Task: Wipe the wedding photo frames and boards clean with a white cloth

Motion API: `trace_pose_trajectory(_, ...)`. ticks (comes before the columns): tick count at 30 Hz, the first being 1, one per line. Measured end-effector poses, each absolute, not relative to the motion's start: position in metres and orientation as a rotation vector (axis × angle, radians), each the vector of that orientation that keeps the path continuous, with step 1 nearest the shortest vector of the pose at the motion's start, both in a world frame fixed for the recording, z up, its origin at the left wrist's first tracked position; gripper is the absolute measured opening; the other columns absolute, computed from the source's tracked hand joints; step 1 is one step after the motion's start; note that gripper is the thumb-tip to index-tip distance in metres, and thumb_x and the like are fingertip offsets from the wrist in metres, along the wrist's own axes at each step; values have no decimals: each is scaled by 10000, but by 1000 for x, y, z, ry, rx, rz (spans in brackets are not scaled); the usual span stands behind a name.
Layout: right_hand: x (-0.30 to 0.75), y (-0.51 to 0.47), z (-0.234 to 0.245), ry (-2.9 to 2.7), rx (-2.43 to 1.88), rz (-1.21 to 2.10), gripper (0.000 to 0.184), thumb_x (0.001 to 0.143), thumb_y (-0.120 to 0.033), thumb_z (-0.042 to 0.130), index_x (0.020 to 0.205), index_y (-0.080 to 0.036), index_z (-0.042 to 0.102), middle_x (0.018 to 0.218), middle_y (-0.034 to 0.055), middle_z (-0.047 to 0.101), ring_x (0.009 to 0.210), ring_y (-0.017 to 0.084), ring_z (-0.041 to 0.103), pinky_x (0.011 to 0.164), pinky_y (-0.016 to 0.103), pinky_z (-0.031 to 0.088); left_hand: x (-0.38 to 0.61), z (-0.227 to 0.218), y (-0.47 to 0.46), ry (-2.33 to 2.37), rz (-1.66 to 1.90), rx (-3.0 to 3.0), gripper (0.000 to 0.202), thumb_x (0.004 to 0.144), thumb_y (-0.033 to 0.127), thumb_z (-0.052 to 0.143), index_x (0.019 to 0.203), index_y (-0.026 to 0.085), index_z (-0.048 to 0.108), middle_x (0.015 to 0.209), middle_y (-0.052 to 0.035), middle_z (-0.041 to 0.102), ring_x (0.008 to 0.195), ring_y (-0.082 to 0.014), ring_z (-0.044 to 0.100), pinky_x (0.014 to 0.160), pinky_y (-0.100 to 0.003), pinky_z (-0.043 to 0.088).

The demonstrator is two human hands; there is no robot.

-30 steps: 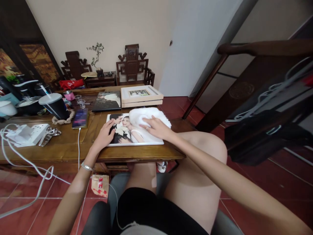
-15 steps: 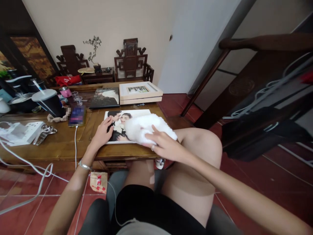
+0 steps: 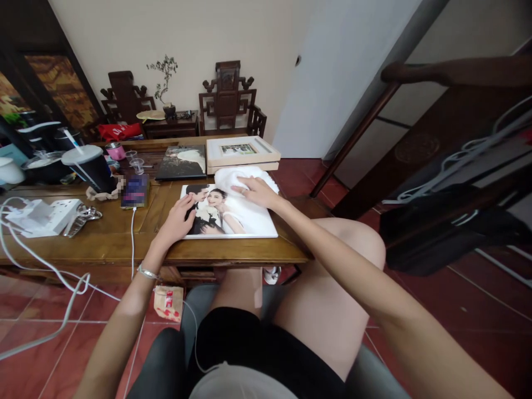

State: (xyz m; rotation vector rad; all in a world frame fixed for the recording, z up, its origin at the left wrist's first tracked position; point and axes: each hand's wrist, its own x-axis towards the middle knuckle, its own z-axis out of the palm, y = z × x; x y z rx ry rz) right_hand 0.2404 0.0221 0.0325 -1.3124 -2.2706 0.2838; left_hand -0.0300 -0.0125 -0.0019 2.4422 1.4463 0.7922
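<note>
A photo panel [image 3: 233,223] of two people lies flat on the wooden table near its front edge. My left hand [image 3: 179,219] rests on the panel's left side, fingers outstretched and holding nothing. At the panel's far right corner, my right hand [image 3: 257,193] grips a bunched white towel [image 3: 226,178] and presses it against the surface. The towel covers the upper right part of the panel. Fingers of the right hand sink into the cloth, so their tips are partly hidden.
Behind the panel are a dark photo panel [image 3: 183,162] and stacked light wooden frames [image 3: 216,157]. To the left stand a lidded black cup [image 3: 92,172], a charging phone [image 3: 135,191] and a white power strip [image 3: 62,216]. White cables [image 3: 66,310] hang over the table edge.
My right hand has moved the towel away from me, from the panel's lower right to its far right corner, uncovering the photo's lower right. My left hand stays on the left side.
</note>
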Motion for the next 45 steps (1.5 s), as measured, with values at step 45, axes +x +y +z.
trace_pose_trajectory(45, 229, -110, 43, -2401, -1123, 418, 145, 850, -150, 370, 753, -232, 441, 597, -27, 486, 626, 200, 552, 1068, 498, 290, -32, -9, -8, 1428, 783, 2407, 505, 934, 327, 388, 1400, 147, 463, 1509, -114, 414, 1424, -238, 332, 1191, -446, 239)
